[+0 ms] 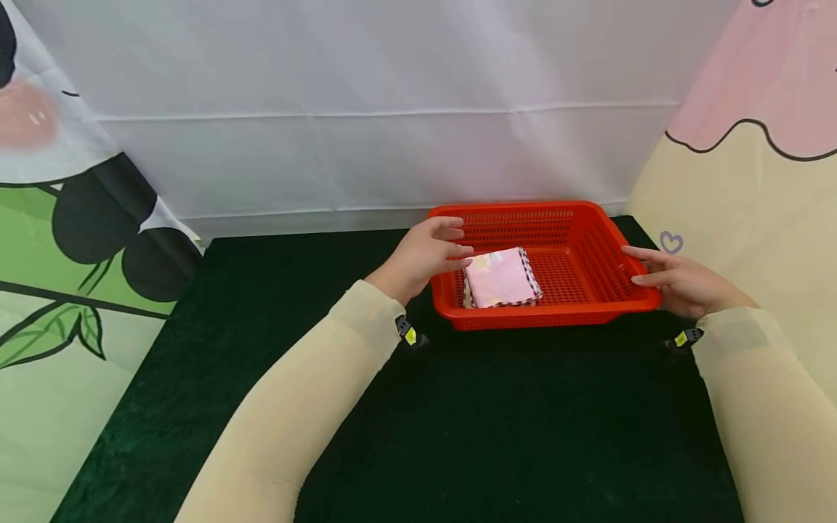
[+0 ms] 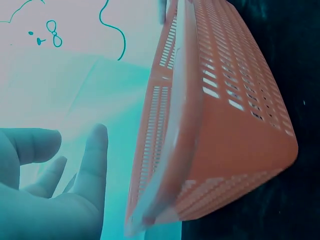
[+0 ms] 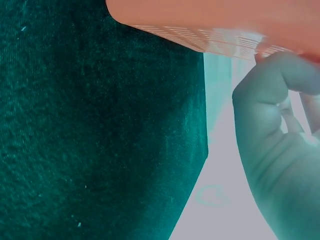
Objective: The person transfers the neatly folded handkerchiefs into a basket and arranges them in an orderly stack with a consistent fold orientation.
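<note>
A red plastic basket (image 1: 575,276) with perforated walls sits on the dark green cloth, towards its back right corner. Inside, at the left end, lies a folded pink cloth (image 1: 500,278) with a checkered edge. My left hand (image 1: 428,254) hovers by the basket's left end, fingers spread and slightly bent. In the left wrist view a gap shows between those fingers (image 2: 95,165) and the basket rim (image 2: 187,115). At the opposite end my right hand (image 1: 686,280) grips the rim, fingers over the edge. Its bent thumb (image 3: 280,75) meets the basket's outer side in the right wrist view.
The dark green tabletop cloth (image 1: 458,428) stretches in front of the basket. A white curtain (image 1: 366,145) hangs close behind it. Patterned cartoon drapes flank both sides, the right one (image 1: 732,218) close to my right hand.
</note>
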`<state>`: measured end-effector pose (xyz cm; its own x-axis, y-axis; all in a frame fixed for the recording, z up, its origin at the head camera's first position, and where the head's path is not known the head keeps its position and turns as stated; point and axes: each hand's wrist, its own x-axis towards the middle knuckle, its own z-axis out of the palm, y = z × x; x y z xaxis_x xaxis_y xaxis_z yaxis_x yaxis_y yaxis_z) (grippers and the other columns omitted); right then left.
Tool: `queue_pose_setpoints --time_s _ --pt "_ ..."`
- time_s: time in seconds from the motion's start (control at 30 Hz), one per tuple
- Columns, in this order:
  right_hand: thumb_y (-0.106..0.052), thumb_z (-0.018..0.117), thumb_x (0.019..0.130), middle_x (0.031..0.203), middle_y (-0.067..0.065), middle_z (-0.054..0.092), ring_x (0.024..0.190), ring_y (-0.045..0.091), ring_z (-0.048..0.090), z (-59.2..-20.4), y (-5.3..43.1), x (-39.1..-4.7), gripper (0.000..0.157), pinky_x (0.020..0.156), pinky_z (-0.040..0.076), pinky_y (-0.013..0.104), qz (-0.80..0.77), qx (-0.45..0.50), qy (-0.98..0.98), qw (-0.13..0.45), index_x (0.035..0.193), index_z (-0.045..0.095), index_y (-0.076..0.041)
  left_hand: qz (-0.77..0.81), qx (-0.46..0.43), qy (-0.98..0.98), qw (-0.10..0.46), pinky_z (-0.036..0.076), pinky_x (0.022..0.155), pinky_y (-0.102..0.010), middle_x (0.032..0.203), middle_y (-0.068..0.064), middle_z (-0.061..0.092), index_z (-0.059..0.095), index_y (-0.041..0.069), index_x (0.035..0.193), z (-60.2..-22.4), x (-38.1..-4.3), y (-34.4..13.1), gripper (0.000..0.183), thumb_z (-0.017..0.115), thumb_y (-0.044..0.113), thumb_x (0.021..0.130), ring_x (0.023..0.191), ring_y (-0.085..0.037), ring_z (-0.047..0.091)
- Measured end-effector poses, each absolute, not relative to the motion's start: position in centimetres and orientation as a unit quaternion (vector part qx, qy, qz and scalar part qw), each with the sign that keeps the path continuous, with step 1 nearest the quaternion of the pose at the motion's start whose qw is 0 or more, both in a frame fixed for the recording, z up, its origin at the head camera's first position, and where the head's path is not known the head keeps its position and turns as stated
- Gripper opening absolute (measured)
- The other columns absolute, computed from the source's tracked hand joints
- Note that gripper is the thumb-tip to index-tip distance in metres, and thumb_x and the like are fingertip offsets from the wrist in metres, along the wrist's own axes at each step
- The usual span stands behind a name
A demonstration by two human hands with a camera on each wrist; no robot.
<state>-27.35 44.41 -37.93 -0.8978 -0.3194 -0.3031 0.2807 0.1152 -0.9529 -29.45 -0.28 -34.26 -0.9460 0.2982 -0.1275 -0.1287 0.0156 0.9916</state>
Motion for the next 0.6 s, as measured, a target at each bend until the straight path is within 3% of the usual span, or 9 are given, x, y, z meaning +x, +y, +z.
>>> queue_pose_setpoints --time_s 0.17,0.4,0.6 --pt "-0.007 0.051 0.108 0.146 -0.003 0.039 0.118 0.014 0.06 -37.8 44.3 -27.5 0.07 0.093 0.058 0.037 -0.654 -0.003 0.721 0.229 0.167 0.018 -0.027 0.691 0.072 0.705 0.142 0.057 0.095 -0.039 0.147 -0.007 0.052 0.048 0.014 0.152 -34.5 -28.9 -1.7 0.054 0.063 0.002 0.101 0.12 -0.026 0.065" --pt "-0.009 0.051 0.109 0.145 -0.003 0.04 0.115 0.013 0.061 -37.5 44.1 -27.5 0.071 0.092 0.058 0.037 -0.63 0.006 0.743 0.228 0.167 0.014 -0.025 0.665 0.079 0.732 0.121 0.058 0.092 -0.035 0.145 -0.007 0.053 0.049 0.013 0.151 -35.5 -28.4 -4.1 0.052 0.066 0.01 0.101 0.111 -0.022 0.068" --pt "-0.015 0.051 0.109 0.163 0.013 0.02 0.115 0.008 0.057 -37.3 43.8 -27.5 0.071 0.094 0.056 0.034 -0.578 0.0 0.785 0.224 0.167 0.01 -0.022 0.637 0.077 0.76 0.108 0.056 0.096 -0.038 0.149 -0.009 0.051 0.048 0.012 0.151 -36.2 -27.9 -6.9 0.05 0.062 0.012 0.103 0.116 -0.023 0.067"
